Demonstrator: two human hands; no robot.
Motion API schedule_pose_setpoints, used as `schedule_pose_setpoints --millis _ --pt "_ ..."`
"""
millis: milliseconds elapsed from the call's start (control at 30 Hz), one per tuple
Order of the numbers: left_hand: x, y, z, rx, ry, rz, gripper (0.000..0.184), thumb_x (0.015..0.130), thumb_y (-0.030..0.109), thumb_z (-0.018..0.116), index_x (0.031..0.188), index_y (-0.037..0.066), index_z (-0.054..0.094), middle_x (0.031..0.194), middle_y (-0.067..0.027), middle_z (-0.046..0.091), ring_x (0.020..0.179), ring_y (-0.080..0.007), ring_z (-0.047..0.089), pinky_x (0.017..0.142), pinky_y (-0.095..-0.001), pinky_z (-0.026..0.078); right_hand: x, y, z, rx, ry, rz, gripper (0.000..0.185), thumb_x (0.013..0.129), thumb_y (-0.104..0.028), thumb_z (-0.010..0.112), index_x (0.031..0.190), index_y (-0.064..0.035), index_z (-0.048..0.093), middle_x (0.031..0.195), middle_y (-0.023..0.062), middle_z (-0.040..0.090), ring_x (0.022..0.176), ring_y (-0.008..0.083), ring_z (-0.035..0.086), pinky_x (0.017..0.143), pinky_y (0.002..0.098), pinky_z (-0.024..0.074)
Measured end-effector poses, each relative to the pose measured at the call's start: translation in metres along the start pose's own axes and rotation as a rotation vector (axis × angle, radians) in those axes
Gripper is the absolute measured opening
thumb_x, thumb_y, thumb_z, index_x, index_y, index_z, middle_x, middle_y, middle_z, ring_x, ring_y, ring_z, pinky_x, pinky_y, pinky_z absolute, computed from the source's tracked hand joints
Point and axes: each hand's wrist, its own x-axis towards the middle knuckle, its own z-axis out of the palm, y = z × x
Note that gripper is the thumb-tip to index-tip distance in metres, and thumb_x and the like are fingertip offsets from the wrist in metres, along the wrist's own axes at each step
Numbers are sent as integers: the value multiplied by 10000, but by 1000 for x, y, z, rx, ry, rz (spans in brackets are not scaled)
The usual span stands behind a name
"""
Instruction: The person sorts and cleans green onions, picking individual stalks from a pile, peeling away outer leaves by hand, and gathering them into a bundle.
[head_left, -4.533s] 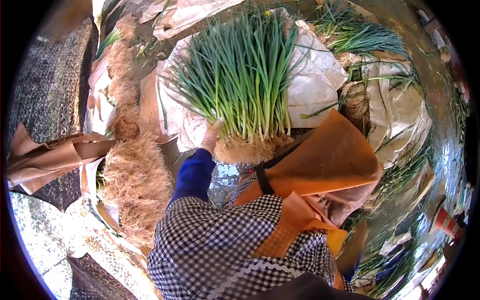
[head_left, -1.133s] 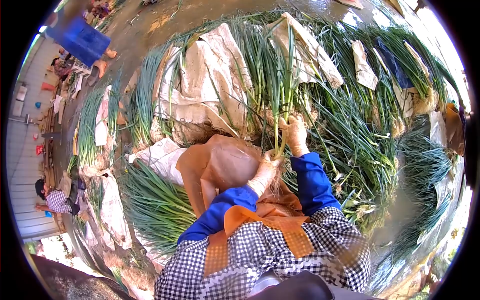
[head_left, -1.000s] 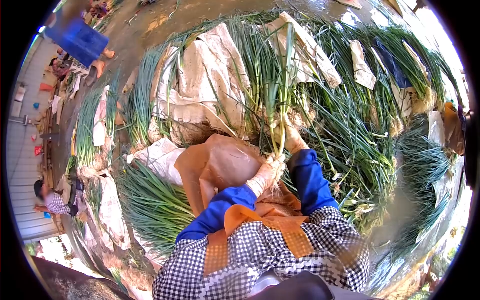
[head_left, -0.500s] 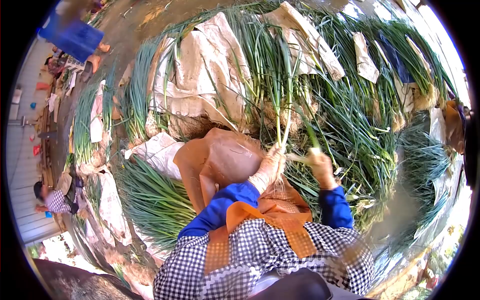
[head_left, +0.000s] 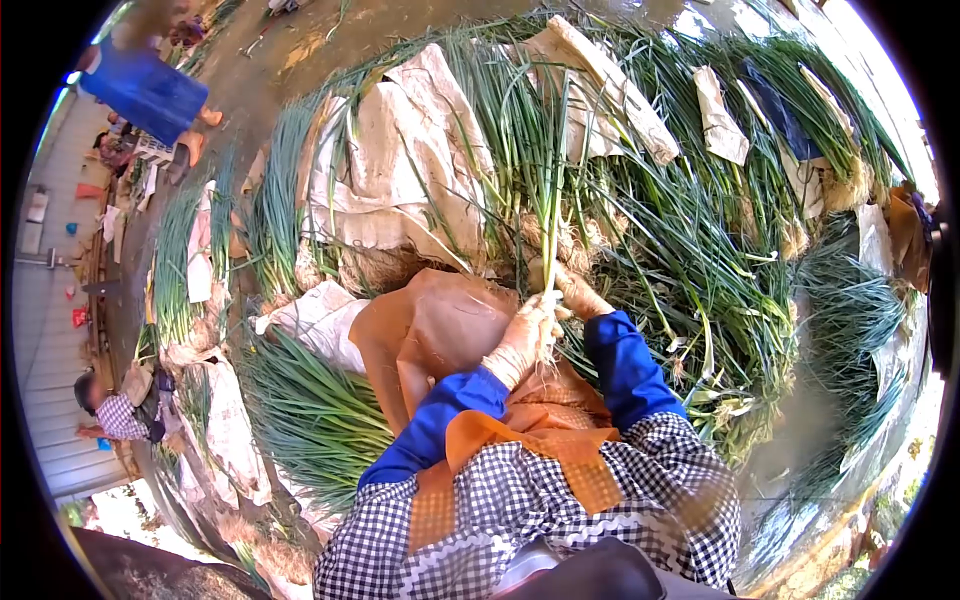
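Note:
My left hand [head_left: 522, 338] is closed round the white root ends of a few green onions [head_left: 552, 215], their leaves pointing away from me. Thin roots hang below its fingers. Close beside it, my right hand [head_left: 580, 294] reaches across with bent fingers closed at the pale stalks; its fingertips are partly hidden behind them. Under my hands, a brown apron [head_left: 450, 315] covers my lap. Loose green onions [head_left: 690, 300] lie in a heap to my right.
Leafy bunches [head_left: 315, 410] lie at my left. Ahead are more bunches, some under pale sacks [head_left: 405, 140]. A bluish-green pile [head_left: 850, 320] lies far right. At left, one person in blue [head_left: 145, 90] stands and another in a checked top [head_left: 120, 417] is lower down.
My right hand has moved left and forward to the stalks held by my left hand. The green leaf strip it held out to the right no longer shows there.

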Motion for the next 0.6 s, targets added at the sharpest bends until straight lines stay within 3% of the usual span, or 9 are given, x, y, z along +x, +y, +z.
schedule_pose_setpoints --millis 100,200,233,267,333,400,467,533,600 --pt "-1 27 -25 -266 -158 -43 299 867 153 513 1159 90 489 788 -29 575 600 -85 501 468 -186 406 -30 -31 26 -312 181 197 387 877 -384 522 785 -27 639 603 -37 507 551 74 429 509 236 349" --pt "-35 72 -27 -531 -463 -15 373 829 98 544 1177 41 425 812 -45 510 622 -72 467 477 -184 410 -69 -59 -18 -330 319 284 365 863 -354 554 669 -54 628 583 -49 504 530 65 426 502 221 354" --pt "-56 95 -13 -433 -333 117 316 819 33 499 1123 1 421 759 -44 470 558 -76 451 451 -188 394 -71 -48 -47 -402 278 324 357 878 -319 526 657 -53 616 564 -27 520 521 81 462 510 237 384" --pt "-65 116 -10 -445 -406 168 268 809 24 503 1066 1 431 737 -39 456 507 -74 438 429 -186 386 -69 16 -122 -898 34 -118 327 878 -287 503 723 -28 630 580 31 569 534 134 537 523 270 424" --pt "-72 143 2 -462 -722 312 341 790 33 560 1106 9 434 734 -36 465 542 -79 471 402 -198 394 -31 -5 -117 -2088 -133 50 234 866 -253 508 816 -63 634 708 82 633 617 221 611 573 317 481" --pt "-64 151 8 -358 -561 381 328 805 54 541 1111 10 432 727 -44 456 545 -84 473 418 -196 393 12 -62 -62 -1378 299 27 189 856 -230 497 852 -98 632 698 108 621 611 250 607 559 334 490" --pt "-33 139 -2 -221 -260 274 276 824 108 537 1080 38 460 700 -21 466 542 -107 471 460 -202 399 67 -68 -30 -1352 494 -32 191 831 -247 519 832 -90 628 695 105 623 639 257 621 563 354 498" --pt "15 111 -41 -263 -258 223 170 826 119 546 986 76 505 687 -14 510 562 -130 510 484 -232 441 119 -42 -37 -1621 495 218 183 805 -259 561 839 -98 641 687 102 623 644 254 628 541 355 493" --pt "21 82 -47 -151 -72 258 147 808 116 595 939 118 529 759 -25 567 658 -147 553 532 -264 472 111 -53 -38 -1413 392 158 148 796 -214 583 836 -94 659 687 88 634 635 204 629 574 279 488"
